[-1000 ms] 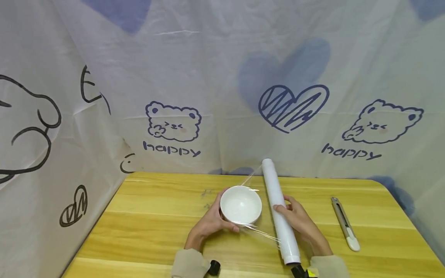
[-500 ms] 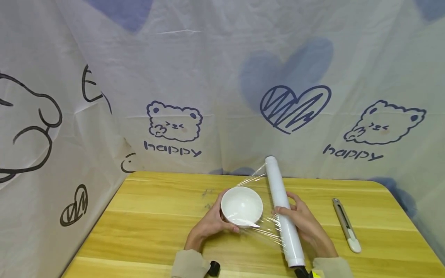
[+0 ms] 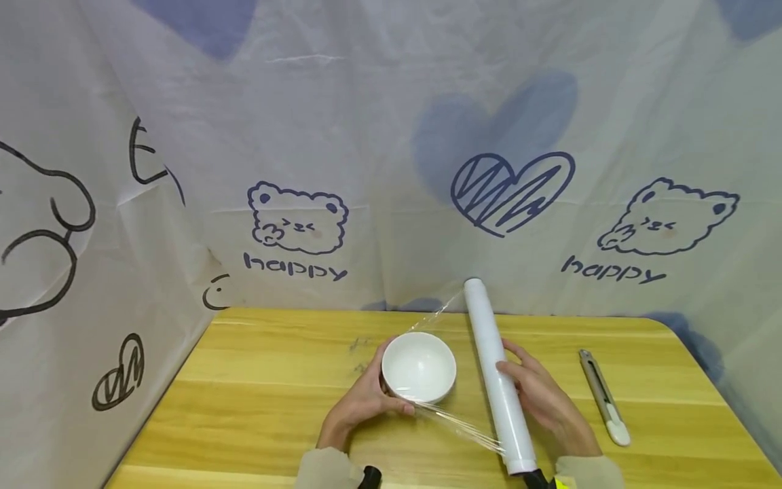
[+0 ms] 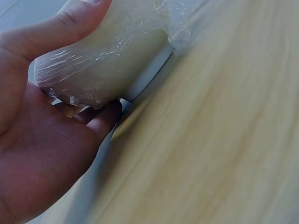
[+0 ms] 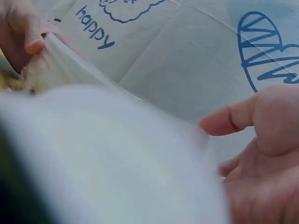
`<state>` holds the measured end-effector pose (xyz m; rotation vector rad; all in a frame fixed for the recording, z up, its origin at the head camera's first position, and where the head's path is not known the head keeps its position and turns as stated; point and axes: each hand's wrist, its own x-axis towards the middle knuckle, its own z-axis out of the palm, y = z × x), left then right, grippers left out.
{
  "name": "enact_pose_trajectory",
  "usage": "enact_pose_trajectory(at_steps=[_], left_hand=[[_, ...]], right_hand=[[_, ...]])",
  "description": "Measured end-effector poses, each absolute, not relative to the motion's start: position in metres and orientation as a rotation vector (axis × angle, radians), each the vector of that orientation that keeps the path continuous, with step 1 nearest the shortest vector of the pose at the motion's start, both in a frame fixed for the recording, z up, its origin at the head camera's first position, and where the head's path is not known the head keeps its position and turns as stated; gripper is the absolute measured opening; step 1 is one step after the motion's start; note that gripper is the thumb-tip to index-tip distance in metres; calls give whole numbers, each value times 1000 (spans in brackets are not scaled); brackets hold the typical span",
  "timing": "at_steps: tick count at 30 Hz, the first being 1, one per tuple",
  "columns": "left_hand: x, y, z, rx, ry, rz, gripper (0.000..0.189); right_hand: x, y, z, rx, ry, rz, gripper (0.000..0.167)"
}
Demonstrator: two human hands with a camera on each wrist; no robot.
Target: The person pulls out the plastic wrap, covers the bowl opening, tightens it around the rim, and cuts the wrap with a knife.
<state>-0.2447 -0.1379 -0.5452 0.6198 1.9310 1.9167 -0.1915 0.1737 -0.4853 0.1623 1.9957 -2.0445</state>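
So the bowl (image 3: 421,370) is sitting mouth up, with the left hand (image 3: 369,394) cupped around its left side. Thumb's along the bowl's near wall, and the wrist cam shows fingers curled in by the base, so that's a proper hold. Palm faces the bowl, forearm comes in from the near left.

Right hand (image 3: 540,390) has the roll (image 3: 497,387), which lies right of the bowl and slants from beyond it to nearer than it. Thumb's pressed on the roll's upper side with the other fingers partly hidden behind it, so I'd call it a loose grip, wrist angled in from the near right.

Clear film (image 3: 458,422) is pulled taut between roll and bowl, and it's wrinkled over the bowl's outer wall too. Cutter (image 3: 603,397) lies well right of the bowl, past the right hand, on the table (image 3: 263,407).
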Motion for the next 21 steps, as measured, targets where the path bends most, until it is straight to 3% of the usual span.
enact_pose_trajectory(at_steps=[21], left_hand=[[-243, -139, -540, 598, 1893, 1929, 131]], right_hand=[[-195, 186, -502, 264, 2088, -1948, 82]])
